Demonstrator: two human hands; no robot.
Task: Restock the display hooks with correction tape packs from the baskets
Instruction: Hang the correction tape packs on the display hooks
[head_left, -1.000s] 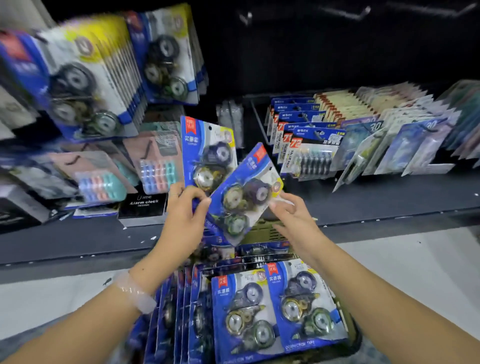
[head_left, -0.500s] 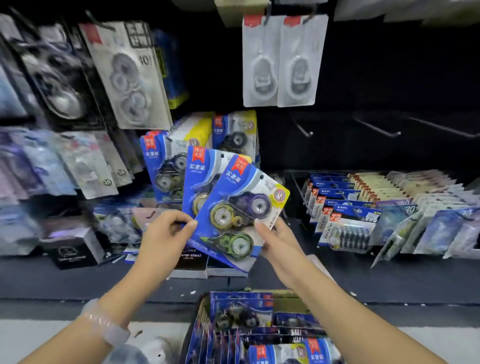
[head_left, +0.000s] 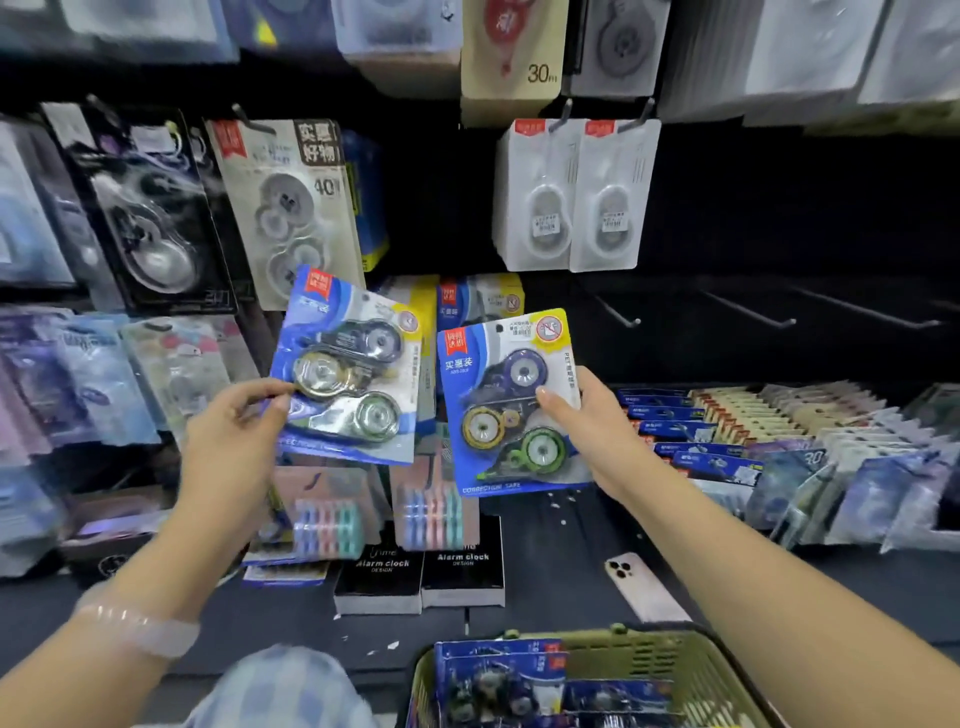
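- Correction tape packs are held up before a dark display wall, one in each of a person's hands, the two cards apart from each other.
- Left hand (head_left: 236, 434) pinches the left pack (head_left: 348, 371) at its lower left edge between thumb and fingertips; the card tilts, its top leaning to the left, and it is blurred.
- Right hand (head_left: 587, 423) grips the right pack (head_left: 511, 410) along its right edge, thumb laid across the front of the blister, fingers behind the card; this pack stands nearly upright.
- Each blue-and-yellow card carries three round tape dispensers under clear plastic.
- More packs of the same design hang on the wall (head_left: 480, 299) just behind and between the two held ones.
- Bare display hooks (head_left: 748, 312) jut from the dark panel to the right of the hanging packs.
- An olive-green basket (head_left: 670, 670) at the bottom edge holds further blue packs (head_left: 501, 680), lying inside it.
- On the dark shelf (head_left: 561, 545) below the hands lie two black boxes marked "Alarm clock" (head_left: 421, 569) and, to their right, a pink phone (head_left: 641, 587) face down.
- A pale beaded bracelet (head_left: 137, 626) circles the left wrist.
- Rows of other carded stationery (head_left: 779, 441) fill the shelf at right.
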